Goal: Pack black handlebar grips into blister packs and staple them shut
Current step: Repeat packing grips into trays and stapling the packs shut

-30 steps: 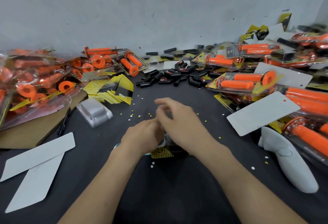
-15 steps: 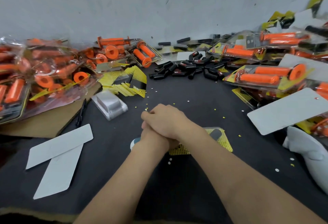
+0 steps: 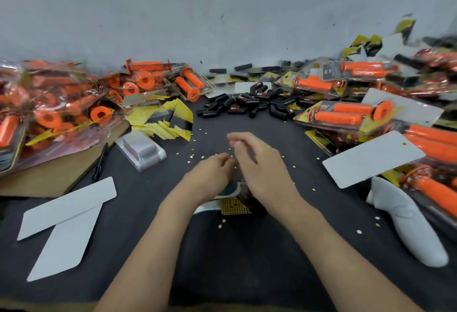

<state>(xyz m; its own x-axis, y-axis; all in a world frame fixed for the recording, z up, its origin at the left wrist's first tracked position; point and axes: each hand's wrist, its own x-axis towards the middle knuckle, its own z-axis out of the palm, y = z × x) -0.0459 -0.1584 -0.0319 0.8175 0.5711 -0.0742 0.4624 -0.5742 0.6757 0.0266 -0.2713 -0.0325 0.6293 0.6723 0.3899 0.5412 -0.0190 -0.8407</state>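
Observation:
My left hand (image 3: 210, 175) is curled, knuckles up, over a teal-and-white stapler (image 3: 217, 199) at the middle of the dark table. Under it lies a blister pack with a yellow dotted card (image 3: 235, 207); its contents are hidden by my hands. My right hand (image 3: 259, 163) hovers just right of the left one, its fingers loosely spread and holding nothing. A pile of loose black handlebar grips (image 3: 247, 103) lies further back by the wall.
Packed orange grips are heaped at left (image 3: 49, 113) and right (image 3: 346, 116). An empty clear blister (image 3: 142, 150), yellow cards (image 3: 170, 123), a pen (image 3: 100, 163) and cardboard (image 3: 49, 178) sit left. White cards (image 3: 66, 205) (image 3: 371, 160) and a white moulded object (image 3: 408, 225) flank my arms.
My right hand, which was pressed on top of my left hand half a second ago, has lifted off and opened. The left hand stays down on the stapler.

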